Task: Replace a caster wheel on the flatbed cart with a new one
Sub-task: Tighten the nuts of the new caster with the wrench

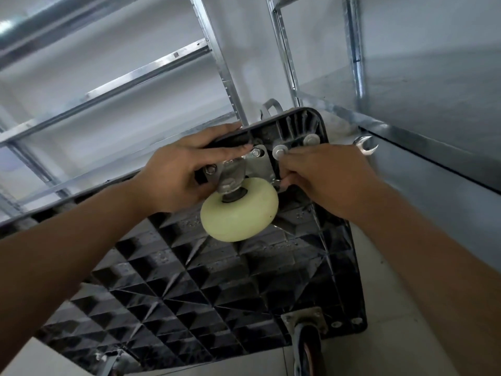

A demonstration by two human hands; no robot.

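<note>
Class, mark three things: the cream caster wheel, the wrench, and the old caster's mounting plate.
cream caster wheel (240, 210), head view, on its side face.
wrench (364, 145), head view, on its open-end jaw.
old caster's mounting plate (305, 320), head view, on its flat top.

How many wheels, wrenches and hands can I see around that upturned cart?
Caster wheels: 2, a cream wheel and a dark wheel
Wrenches: 1, the wrench
Hands: 2, left hand and right hand
Total: 5

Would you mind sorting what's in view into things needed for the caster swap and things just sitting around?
Job: cart deck; pale caster wheel; its mounting plate; wrench; left hand; right hand.

Bystanders: metal shelving; old corner caster.
</note>
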